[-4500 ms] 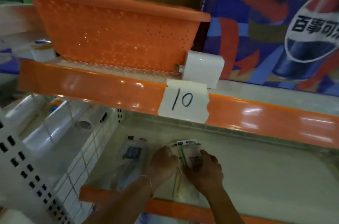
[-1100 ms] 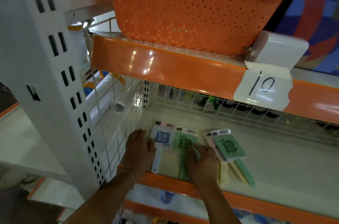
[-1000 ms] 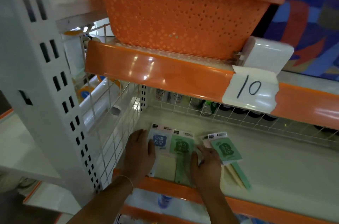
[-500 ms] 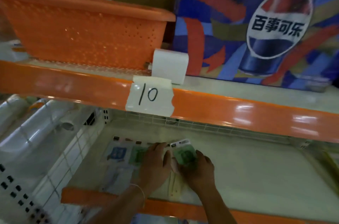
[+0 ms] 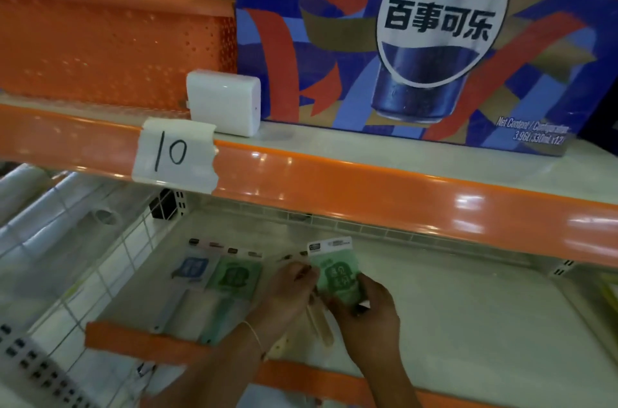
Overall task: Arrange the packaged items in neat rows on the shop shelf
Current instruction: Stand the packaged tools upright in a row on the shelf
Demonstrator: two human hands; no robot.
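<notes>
Green pack (image 5: 337,275) pinched between our left hand (image 5: 287,290) and right hand (image 5: 368,317), blue pack (image 5: 194,269) beside, tape (image 5: 175,153) reading "10", Pepsi box (image 5: 418,39) marked "百事可乐", "330mL x12".

upper shelf: orange basket (image 5: 110,43) | white box (image 5: 223,106) | Pepsi carton (image 5: 418,39) | tape label "10" (image 5: 174,153)

Two bare forearms and hands, no sleeves visible. The left hand (image 5: 289,287) carries a thin, pale bangle at the wrist (a single slim loop); the right hand (image 5: 368,314) wears nothing visible.
</notes>
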